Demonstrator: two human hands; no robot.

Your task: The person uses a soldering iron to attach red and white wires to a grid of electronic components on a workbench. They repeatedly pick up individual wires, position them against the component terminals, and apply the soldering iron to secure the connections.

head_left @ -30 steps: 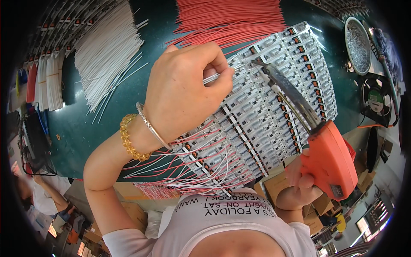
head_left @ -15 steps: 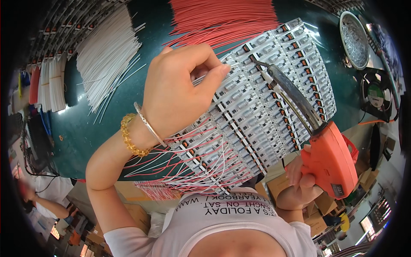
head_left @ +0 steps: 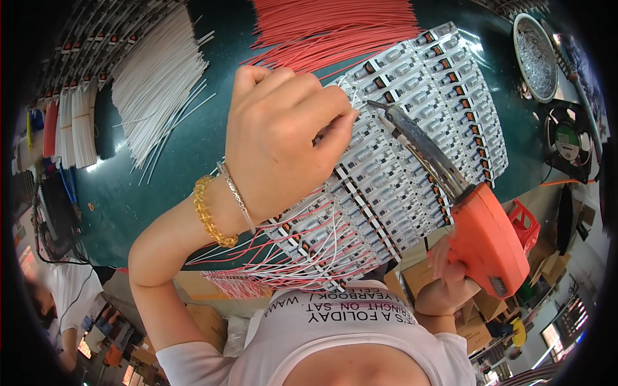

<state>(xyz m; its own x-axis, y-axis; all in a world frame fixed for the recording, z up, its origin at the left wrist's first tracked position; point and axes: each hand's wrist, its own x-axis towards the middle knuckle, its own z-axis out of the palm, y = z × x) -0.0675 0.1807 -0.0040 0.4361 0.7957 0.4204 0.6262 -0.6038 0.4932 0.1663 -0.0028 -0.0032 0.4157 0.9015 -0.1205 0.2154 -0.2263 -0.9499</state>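
My left hand (head_left: 283, 135) is closed, its thumb and forefinger pinched over a panel of small circuit boards (head_left: 412, 145). A thin white wire end (head_left: 355, 96) shows at the fingertips; the rest of what the palm holds is hidden. Wrapped round the handle of a red soldering gun (head_left: 489, 235) is my right hand (head_left: 447, 260). The gun's dark tip points left over the panel, close to my left fingertips. Red and white wires (head_left: 322, 241) trail from the panel's lower left part.
On the green table (head_left: 154, 206) lie a pile of white wires (head_left: 158, 83) and a pile of red wires (head_left: 335, 29) beyond the panel. A round dish (head_left: 534, 58) and a small black fan (head_left: 568, 141) stand at the right. Cardboard boxes (head_left: 473, 331) are below.
My left hand has moved slightly right, turning a little. The soldering gun has shifted left, bringing its tip nearer to my left fingertips.
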